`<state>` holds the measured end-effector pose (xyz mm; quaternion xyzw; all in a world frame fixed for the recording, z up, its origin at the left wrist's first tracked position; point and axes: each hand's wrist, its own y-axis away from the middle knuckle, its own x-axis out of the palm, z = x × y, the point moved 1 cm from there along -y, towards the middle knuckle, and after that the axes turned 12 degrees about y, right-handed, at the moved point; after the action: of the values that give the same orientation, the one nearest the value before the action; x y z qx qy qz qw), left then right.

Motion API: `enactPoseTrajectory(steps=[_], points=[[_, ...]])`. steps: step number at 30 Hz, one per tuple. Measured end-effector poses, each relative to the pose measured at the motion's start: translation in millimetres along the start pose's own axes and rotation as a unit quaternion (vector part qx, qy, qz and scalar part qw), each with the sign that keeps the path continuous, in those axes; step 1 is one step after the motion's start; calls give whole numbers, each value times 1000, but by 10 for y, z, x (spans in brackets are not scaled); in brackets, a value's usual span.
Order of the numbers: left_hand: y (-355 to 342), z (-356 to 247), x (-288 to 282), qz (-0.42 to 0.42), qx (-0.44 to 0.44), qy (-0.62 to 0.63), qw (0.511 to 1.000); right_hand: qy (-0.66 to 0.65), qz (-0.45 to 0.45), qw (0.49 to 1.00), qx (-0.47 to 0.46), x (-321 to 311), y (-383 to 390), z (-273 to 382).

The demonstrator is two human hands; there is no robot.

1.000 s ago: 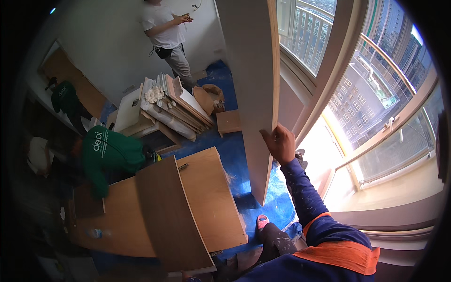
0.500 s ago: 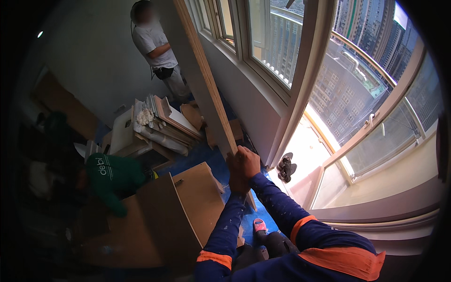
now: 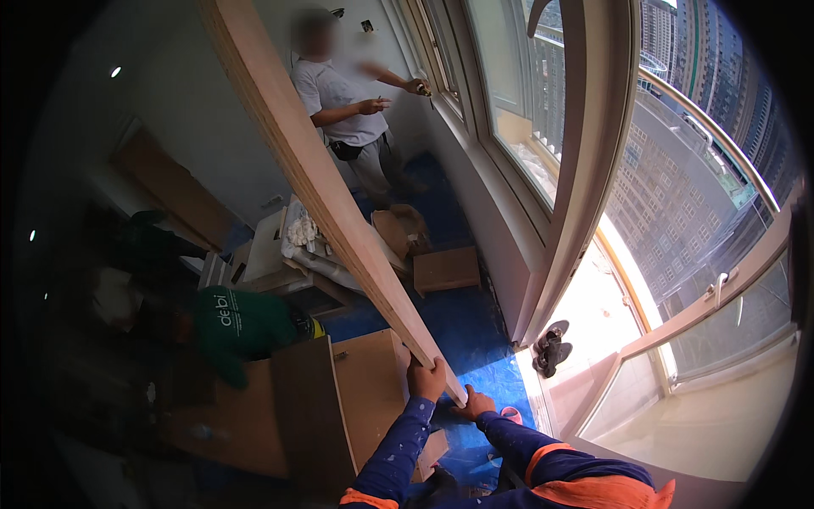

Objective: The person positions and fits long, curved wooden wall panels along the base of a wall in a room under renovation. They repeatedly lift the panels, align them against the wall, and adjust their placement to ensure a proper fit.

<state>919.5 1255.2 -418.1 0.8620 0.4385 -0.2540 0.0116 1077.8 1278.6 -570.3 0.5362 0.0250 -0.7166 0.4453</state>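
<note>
A long wooden board with a pale layered edge slants from the upper left down to my hands. My left hand grips it close to its lower end, fingers wrapped over the edge. At the very end of the board, my right hand is closed round the corner, with the thumb on top. Below the hands is blue floor sheeting. Both my sleeves are dark blue with orange bands.
Left of me stands a brown cabinet; a person in a green shirt bends beside it. Beyond the board, a person in a white shirt stands near the windows. A wooden box and dark shoes lie ahead; a glass door opens right.
My hands have moved down and apart along the board, from being bunched together. The board's far end has swung left. The person in white now has both forearms out, holding small items.
</note>
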Motion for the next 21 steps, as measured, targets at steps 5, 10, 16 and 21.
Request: enactPoseTrajectory(steps=[5,10,16,21], points=[[0,-47,258,33,-3,26,999,12,-1,1000,-11,165,-623,-140],[78,-152,276,50,-31,39,997,19,2,999,-34,221,-552,-148],[-207,-977,422,78,12,43,996,-6,-55,998,-8,-557,-229,-366],[-440,-1538,586,69,-6,119,990,-1,-90,996,17,-1180,68,-642]])
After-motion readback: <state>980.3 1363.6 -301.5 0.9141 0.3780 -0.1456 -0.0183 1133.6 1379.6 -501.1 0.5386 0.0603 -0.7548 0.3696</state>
